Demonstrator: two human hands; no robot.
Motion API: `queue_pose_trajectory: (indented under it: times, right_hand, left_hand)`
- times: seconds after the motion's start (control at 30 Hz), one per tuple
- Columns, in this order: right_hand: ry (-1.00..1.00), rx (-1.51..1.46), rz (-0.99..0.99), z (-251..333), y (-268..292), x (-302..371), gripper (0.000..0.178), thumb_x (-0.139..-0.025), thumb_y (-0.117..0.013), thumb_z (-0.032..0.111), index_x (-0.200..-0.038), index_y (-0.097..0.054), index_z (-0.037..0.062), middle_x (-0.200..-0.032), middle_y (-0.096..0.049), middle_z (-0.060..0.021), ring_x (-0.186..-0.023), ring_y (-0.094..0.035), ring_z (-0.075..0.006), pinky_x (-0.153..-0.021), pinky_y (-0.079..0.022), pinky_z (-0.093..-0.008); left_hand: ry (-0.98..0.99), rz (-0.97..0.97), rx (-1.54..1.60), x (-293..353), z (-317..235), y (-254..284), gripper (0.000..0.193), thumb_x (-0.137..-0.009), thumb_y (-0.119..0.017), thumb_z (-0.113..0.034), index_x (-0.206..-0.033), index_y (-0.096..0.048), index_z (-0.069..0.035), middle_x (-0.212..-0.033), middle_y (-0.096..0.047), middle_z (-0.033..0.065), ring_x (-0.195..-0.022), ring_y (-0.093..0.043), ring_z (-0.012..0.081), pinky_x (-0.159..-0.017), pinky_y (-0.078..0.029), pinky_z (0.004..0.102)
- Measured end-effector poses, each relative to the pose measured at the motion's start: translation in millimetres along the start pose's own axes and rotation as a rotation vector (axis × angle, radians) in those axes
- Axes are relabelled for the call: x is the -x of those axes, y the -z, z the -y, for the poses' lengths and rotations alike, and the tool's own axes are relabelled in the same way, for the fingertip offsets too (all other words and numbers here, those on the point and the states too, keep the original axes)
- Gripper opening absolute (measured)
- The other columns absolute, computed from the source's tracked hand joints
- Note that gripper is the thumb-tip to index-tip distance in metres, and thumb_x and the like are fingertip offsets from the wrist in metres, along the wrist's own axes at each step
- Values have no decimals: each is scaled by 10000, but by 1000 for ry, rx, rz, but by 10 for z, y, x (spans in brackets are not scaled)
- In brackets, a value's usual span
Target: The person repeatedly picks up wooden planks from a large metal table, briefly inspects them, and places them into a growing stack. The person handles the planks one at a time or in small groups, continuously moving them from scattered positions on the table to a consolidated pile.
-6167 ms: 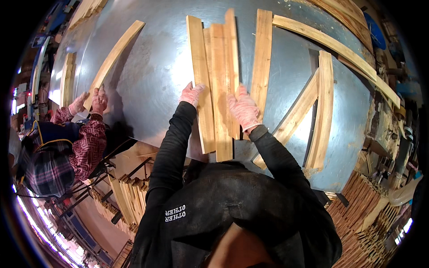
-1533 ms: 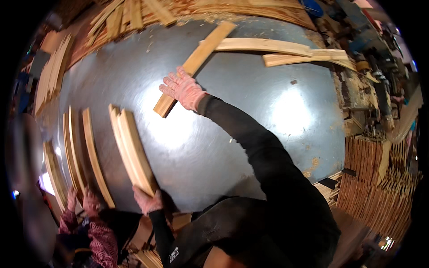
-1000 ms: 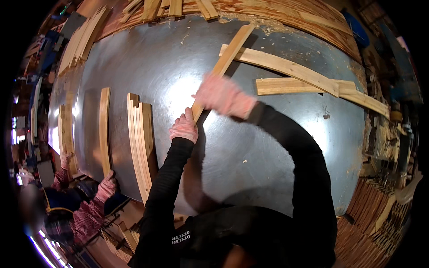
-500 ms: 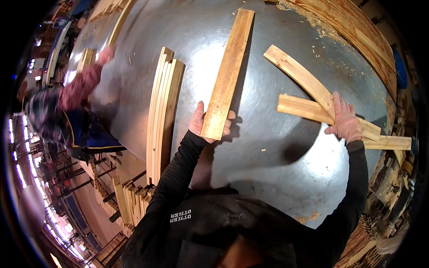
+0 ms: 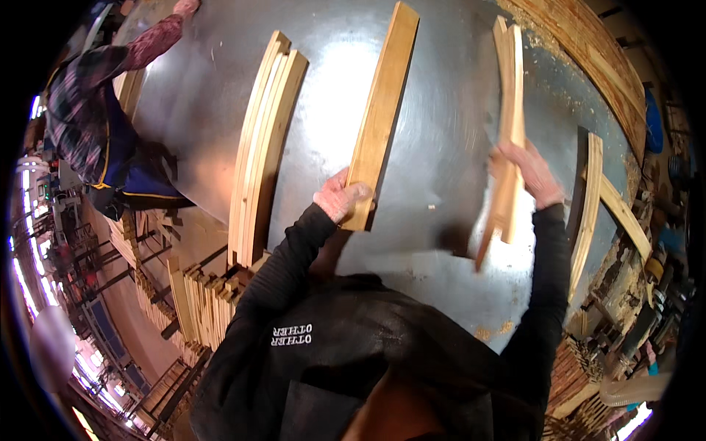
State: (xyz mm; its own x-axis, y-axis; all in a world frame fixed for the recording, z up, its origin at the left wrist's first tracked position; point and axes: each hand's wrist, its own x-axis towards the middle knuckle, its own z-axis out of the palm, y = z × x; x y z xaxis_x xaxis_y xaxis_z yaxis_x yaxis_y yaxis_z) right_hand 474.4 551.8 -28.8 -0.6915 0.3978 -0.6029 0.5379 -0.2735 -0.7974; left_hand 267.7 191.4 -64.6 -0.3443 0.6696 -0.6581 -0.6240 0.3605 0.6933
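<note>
My left hand is closed around the near end of a flat wooden board, thumb on top. The board points away from me over the metal table. In my right hand are narrow wooden boards, apparently two, gripped near the middle and pressed together; their near ends are blurred and splay apart slightly. To the right of that hand, a board on edge stands by another board slanting behind it. Left of my left hand, several boards stand side by side in a bundle.
The shiny metal table has wood chips and dust toward its far right. A large wooden panel borders that side. Several boards stand in a rack at lower left. A co-worker in a plaid sleeve reaches across the far left.
My right hand has lifted boards from the crossed pile and swung them lengthwise; others now lie farther right. My left thumb has come over its board. The co-worker's hand has moved farther away.
</note>
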Motion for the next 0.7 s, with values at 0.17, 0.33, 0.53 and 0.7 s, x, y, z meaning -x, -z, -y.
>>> queue_pose_trajectory:
  times: [0.17, 0.33, 0.53, 0.7]
  right_hand:
    - [189, 308, -231, -48, -1169, -509, 537, -915, -615, 460, -1298, -599, 85, -1169, -642, -146, -1157, -566, -221, -980, -438, -320]
    - [70, 582, -244, 15, -1895, -751, 896, -876, -463, 714, -1269, -516, -89, -1208, -607, -284, -1165, -574, -400, -1018, -417, -408]
    - [-53, 359, 42, -178, -1828, -240, 749, -933, -400, 662, -1333, -525, 41, -1241, -595, -270, -1183, -557, -400, -1043, -407, -421]
    - [245, 929, -93, -557, -1958, 205, 683, -910, -532, 522, -1410, -450, 63, -1265, -604, -174, -1138, -589, -354, -1026, -425, -472]
  left_hand:
    - [-135, -31, -69, -4, 335, -63, 581, -884, -655, -202, -1379, -439, 12, -1140, -622, 116, -1006, -607, 176, -882, -517, 313]
    - [-295, -16, -641, -12, 363, -140, 1010, -741, -788, -218, -1510, -181, 24, -1249, -550, 126, -1100, -543, 181, -952, -460, 312]
    - [-133, 47, -344, -54, 378, -212, 729, -806, -712, -78, -1419, -326, 3, -1121, -583, 101, -916, -583, 157, -817, -523, 296]
    - [-217, -272, -761, 88, 379, -167, 899, -752, -782, -301, -1447, -309, 18, -1318, -477, 307, -1146, -550, 367, -944, -483, 411]
